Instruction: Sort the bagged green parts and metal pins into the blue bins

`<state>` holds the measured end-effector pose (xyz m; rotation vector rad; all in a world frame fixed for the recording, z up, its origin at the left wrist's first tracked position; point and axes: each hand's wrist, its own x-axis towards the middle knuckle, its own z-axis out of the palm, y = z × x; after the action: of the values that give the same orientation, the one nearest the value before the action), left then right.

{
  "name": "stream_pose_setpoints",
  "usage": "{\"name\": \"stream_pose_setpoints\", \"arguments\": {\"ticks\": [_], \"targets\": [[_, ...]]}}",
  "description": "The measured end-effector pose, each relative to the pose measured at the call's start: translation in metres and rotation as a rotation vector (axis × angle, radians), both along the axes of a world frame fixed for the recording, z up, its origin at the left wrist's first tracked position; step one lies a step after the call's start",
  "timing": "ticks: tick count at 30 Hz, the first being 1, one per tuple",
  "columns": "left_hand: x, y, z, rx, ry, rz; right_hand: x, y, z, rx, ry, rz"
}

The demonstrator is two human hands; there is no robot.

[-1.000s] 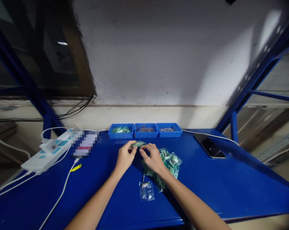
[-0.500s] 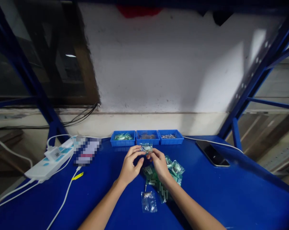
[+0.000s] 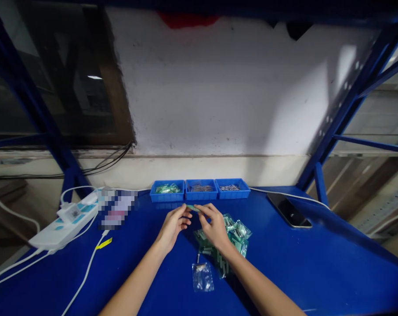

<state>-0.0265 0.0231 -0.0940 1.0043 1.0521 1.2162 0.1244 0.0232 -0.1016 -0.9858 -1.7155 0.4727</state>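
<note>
In front of the middle blue bin (image 3: 201,195), a small green packet (image 3: 193,208) is held above the blue table (image 3: 166,289). The right hand (image 3: 215,227) pinches it between thumb and index finger. The left hand (image 3: 171,226) has its fingers partly curled, tips at the packet's other end; whether they grip cannot be told. Relative to that bin: green packet pile (image 3: 237,242), front right; clear plastic bag (image 3: 202,278), farther in front; black smartphone (image 3: 289,210), right; white power strip (image 3: 65,224), left.
</note>
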Motion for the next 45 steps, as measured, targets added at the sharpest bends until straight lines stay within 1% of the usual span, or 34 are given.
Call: {"name": "stream_pose_setpoints", "arguments": {"ticks": [2,4,6,8,9,11,13,14,15,17,19,21,23,26,27,28,30,32,34,36,38,39,40,41,43,44,45], "targets": [[0.0,0.0,0.001,-0.011,0.029,-0.002,0.001,0.001,-0.001,0.027,-0.022,-0.005],[0.001,0.0,0.0,0.023,0.1,0.001,0.001,0.0,-0.002,0.036,-0.046,0.004],[0.001,0.0,-0.001,0.085,0.167,0.022,0.0,0.0,-0.002,0.011,-0.055,0.01],[0.0,-0.001,-0.002,0.148,0.209,0.065,0.0,-0.001,0.0,-0.049,-0.027,-0.014],[0.0,-0.001,-0.002,0.214,0.267,0.088,0.0,-0.001,0.001,-0.089,0.007,-0.033],[0.0,-0.003,-0.003,0.416,0.452,0.113,0.0,0.0,0.004,-0.187,0.103,-0.062],[0.001,-0.005,-0.003,0.642,0.67,0.122,0.0,0.001,0.006,-0.303,0.21,-0.038],[0.001,-0.006,-0.004,0.727,0.757,0.126,0.0,0.002,0.006,-0.354,0.252,-0.012],[0.002,-0.007,-0.005,0.776,0.809,0.129,0.0,0.003,0.006,-0.392,0.284,0.013],[0.004,-0.009,-0.006,0.824,0.863,0.125,-0.001,0.005,0.002,-0.423,0.319,0.043],[0.006,-0.01,-0.007,0.826,0.856,0.093,-0.001,0.007,-0.002,-0.407,0.333,0.028],[0.007,-0.01,-0.005,0.751,0.796,0.049,-0.001,0.009,-0.004,-0.379,0.345,-0.008],[0.007,-0.009,-0.002,0.563,0.673,0.003,0.001,0.009,-0.004,-0.344,0.342,-0.04],[0.006,-0.005,0.0,0.202,0.37,-0.048,0.001,0.005,0.001,-0.27,0.287,-0.027],[0.005,-0.004,-0.001,0.134,0.294,-0.053,0.001,0.003,0.002,-0.215,0.232,-0.006],[0.005,-0.003,-0.002,0.108,0.259,-0.048,0.0,0.001,0.003,-0.147,0.161,0.014],[0.002,-0.001,-0.004,0.146,0.291,-0.012,-0.002,-0.003,0.002,-0.006,0.005,0.037],[-0.004,0.004,-0.002,0.225,0.38,0.057,-0.003,-0.004,-0.001,0.067,-0.095,0.019],[-0.015,0.014,0.006,0.283,0.447,0.157,-0.002,-0.003,-0.002,0.079,-0.125,-0.025],[-0.029,0.031,0.02,0.358,0.527,0.305,0.001,0.0,-0.002,0.066,-0.114,-0.068],[-0.042,0.049,0.035,0.454,0.632,0.452,0.007,0.003,0.001,0.051,-0.102,-0.082],[-0.045,0.057,0.039,0.492,0.687,0.497,0.01,0.005,0.002,0.046,-0.1,-0.082],[-0.045,0.062,0.041,0.518,0.741,0.514,0.013,0.008,0.004,0.044,-0.099,-0.085],[-0.043,0.064,0.039,0.546,0.825,0.516,0.017,0.01,0.005,0.044,-0.1,-0.095],[-0.031,0.056,0.026,0.595,1.065,0.435,0.025,0.016,0.005,0.033,-0.102,-0.13],[-0.023,0.047,0.016,0.604,1.156,0.342,0.028,0.019,0.005,0.015,-0.106,-0.151],[-0.015,0.037,0.006,0.593,1.191,0.208,0.032,0.022,0.004,-0.008,-0.113,-0.17]]}}
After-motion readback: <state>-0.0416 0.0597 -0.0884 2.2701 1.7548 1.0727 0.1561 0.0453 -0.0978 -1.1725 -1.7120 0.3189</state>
